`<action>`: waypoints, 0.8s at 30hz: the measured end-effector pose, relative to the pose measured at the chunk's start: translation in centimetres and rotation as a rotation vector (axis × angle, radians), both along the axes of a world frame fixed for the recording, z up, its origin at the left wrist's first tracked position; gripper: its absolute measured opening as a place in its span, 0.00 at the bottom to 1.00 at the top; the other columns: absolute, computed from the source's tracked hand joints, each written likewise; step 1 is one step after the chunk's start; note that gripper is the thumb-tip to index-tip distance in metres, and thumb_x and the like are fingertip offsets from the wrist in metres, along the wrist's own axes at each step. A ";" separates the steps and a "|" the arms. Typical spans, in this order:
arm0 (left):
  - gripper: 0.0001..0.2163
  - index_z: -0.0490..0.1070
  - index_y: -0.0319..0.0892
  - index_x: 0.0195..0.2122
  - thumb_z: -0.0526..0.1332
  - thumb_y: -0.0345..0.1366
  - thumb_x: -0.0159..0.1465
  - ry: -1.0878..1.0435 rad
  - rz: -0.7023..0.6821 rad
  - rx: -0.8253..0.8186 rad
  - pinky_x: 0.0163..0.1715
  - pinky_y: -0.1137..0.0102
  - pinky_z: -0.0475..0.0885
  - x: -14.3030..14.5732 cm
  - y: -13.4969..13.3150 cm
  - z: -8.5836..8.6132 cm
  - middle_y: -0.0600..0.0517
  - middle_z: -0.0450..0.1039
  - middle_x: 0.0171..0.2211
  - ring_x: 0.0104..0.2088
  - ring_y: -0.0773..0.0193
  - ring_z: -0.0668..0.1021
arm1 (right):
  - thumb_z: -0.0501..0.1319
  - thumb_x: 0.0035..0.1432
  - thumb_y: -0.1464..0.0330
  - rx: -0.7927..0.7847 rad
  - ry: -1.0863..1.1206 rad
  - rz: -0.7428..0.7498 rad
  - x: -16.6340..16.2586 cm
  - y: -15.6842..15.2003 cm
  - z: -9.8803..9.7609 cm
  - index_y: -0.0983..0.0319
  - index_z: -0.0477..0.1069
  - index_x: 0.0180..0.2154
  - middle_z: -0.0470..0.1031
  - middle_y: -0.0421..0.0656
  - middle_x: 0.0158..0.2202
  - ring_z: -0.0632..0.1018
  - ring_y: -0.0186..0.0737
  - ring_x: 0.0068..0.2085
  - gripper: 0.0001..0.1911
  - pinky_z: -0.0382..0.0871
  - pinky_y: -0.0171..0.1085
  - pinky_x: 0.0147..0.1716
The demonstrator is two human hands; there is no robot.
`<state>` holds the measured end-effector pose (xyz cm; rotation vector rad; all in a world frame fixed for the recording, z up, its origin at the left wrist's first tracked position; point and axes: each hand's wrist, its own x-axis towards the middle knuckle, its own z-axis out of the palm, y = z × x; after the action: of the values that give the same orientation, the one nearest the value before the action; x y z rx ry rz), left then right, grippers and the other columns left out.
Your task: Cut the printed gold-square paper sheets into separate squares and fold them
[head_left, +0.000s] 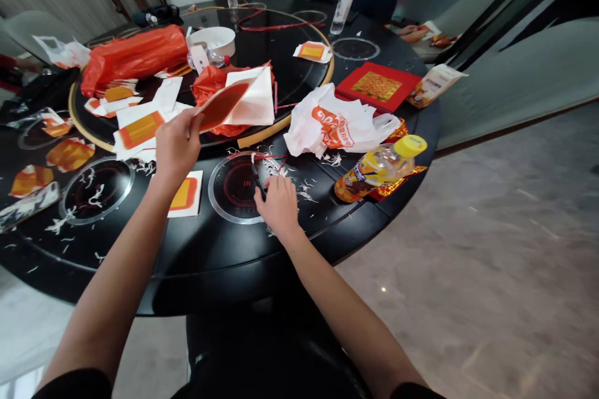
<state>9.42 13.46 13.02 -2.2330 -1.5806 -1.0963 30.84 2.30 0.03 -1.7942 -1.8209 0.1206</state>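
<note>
While my left hand point(178, 146) pinches a red-printed sheet point(224, 106), job looks midway.
My right hand point(279, 207) touches a slim black tool point(257, 177), grip unclear; shreds point(281, 170) beyond its fingertips; orange-printed sheets point(140, 131) left of left fingers, likely pending.

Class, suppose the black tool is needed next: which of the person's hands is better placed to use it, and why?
Probably the right hand: its fingers are at the black tool, low over the table. The left hand is raised and occupied, holding paper.
</note>
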 end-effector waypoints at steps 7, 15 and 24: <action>0.15 0.82 0.46 0.56 0.56 0.34 0.77 0.202 -0.106 -0.015 0.50 0.64 0.79 -6.1 -14.9 -0.1 0.48 0.86 0.51 0.48 0.56 0.87 | 0.59 0.73 0.61 0.215 0.443 0.139 -0.6 -4.1 2.0 0.58 0.54 0.73 0.73 0.53 0.55 0.78 0.48 0.45 0.32 0.78 0.49 0.49; 0.25 0.74 0.52 0.68 0.62 0.25 0.72 -0.031 -0.343 -0.287 0.63 0.58 0.75 -6.6 -31.1 -8.8 0.48 0.80 0.61 0.60 0.50 0.83 | 0.61 0.69 0.75 0.145 0.066 0.420 -1.9 -14.4 0.9 0.55 0.78 0.60 0.75 0.53 0.56 0.78 0.53 0.55 0.22 0.78 0.52 0.53; 0.33 0.64 0.50 0.75 0.56 0.21 0.69 0.033 -0.413 -0.326 0.62 0.53 0.77 -6.6 -34.7 -11.7 0.45 0.76 0.66 0.64 0.50 0.80 | 0.56 0.68 0.82 0.120 0.111 0.620 1.8 -17.3 -2.2 0.50 0.75 0.64 0.80 0.49 0.60 0.76 0.52 0.67 0.31 0.80 0.56 0.63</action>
<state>2.85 -21.22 1.28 -2.8733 -1.4037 -0.9331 32.60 -15.01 -2.14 -1.0708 -2.1870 0.3303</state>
